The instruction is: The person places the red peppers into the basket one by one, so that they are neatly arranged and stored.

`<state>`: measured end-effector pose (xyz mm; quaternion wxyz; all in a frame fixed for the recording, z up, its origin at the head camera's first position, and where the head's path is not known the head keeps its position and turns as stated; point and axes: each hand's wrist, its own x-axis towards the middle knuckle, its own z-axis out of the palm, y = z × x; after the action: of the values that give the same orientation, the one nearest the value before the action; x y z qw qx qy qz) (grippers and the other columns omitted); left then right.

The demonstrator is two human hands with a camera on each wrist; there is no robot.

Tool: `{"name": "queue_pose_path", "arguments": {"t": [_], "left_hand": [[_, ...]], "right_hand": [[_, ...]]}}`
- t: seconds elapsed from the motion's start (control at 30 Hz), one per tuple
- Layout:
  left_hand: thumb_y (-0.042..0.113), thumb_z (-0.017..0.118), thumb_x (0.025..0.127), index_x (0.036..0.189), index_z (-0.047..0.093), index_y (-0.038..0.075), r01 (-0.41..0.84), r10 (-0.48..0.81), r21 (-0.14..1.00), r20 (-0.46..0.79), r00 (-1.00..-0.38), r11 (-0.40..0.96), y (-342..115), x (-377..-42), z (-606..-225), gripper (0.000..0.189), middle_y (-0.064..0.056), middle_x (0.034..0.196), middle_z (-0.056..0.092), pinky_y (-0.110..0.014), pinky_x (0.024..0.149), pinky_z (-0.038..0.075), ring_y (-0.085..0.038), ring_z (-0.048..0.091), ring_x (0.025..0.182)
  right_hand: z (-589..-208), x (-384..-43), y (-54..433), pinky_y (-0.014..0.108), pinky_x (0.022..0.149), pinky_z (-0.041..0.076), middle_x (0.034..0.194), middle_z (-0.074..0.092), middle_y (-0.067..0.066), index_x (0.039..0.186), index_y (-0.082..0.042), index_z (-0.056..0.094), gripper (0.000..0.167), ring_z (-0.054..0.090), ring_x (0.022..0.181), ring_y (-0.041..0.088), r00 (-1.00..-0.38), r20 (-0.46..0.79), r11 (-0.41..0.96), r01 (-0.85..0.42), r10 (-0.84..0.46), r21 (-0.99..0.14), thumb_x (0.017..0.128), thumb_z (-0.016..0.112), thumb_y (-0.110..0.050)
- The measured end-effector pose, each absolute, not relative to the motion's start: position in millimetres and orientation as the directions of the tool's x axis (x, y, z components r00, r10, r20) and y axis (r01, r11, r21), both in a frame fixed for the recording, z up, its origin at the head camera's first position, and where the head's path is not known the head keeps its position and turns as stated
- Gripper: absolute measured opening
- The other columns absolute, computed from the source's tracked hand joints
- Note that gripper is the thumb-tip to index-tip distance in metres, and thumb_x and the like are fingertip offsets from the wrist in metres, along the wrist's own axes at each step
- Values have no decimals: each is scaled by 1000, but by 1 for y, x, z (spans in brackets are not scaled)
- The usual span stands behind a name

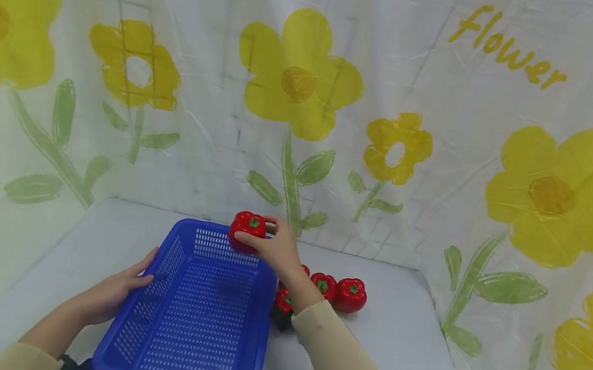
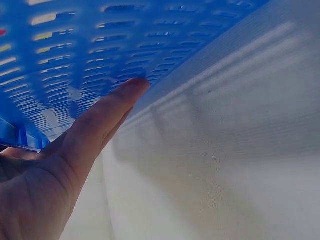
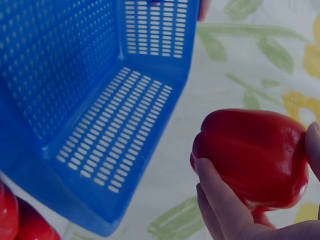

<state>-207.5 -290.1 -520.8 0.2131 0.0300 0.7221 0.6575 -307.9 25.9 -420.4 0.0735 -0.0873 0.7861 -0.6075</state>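
A red bell pepper (image 1: pixel 246 233) with a green stem is held by my right hand (image 1: pixel 278 249), raised over the far right corner of a blue plastic basket (image 1: pixel 258 336). Thumb and fingers grip the pepper (image 3: pixel 252 157) from its sides in the right wrist view. On the basket's left side, my left hand (image 1: pixel 107 294) holds the rim, thumb at its edge. One digit of the left hand (image 2: pixel 100 125) lies against the slotted outer wall in the left wrist view. The basket's slotted floor shows bare in the head view.
Several red peppers (image 1: pixel 351 295) are grouped on the white table (image 1: pixel 372 368), right of the basket; my right forearm partly hides them. A dark wrist strap (image 1: pixel 76 369) shows at the left wrist. Behind the table hangs a curtain (image 1: pixel 196 149) with yellow flowers.
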Motion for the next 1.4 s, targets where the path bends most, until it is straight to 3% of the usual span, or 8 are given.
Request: {"name": "queue_pose_path", "arguments": {"t": [0.5, 0.83, 1.4], "left_hand": [[26, 28, 112, 158, -21, 33, -235, 335, 961, -271, -903, 145, -296, -208, -519, 67, -13, 165, -30, -71, 115, 8, -52, -18, 149], [26, 28, 112, 157, -22, 31, -230, 332, 964, -263, -906, 135, -296, -205, -519, 68, -13, 164, -31, -71, 115, 8, -52, -17, 149], [28, 29, 112, 158, -20, 32, -243, 338, 963, -270, -902, 120, -292, -207, -520, 68, -15, 166, -27, -69, 118, 14, -52, -11, 151]], "right_hand": [[-422, -310, -3, 38, 80, 63, 137, 58, 12, 139, -14, 53, 75, 62, 115, 27, -974, -5, 262, -56, -225, -964, 78, 87, -42], [-427, -309, -23, 43, 90, 59, 134, 60, 10, 139, -15, 53, 78, 58, 118, 27, -977, -2, 362, -78, -215, -929, 76, 86, -48], [-451, -312, -47, 45, 91, 58, 130, 63, 8, 137, -16, 54, 75, 59, 116, 26, -984, -10, 407, -64, -177, -911, 77, 86, -48]]}}
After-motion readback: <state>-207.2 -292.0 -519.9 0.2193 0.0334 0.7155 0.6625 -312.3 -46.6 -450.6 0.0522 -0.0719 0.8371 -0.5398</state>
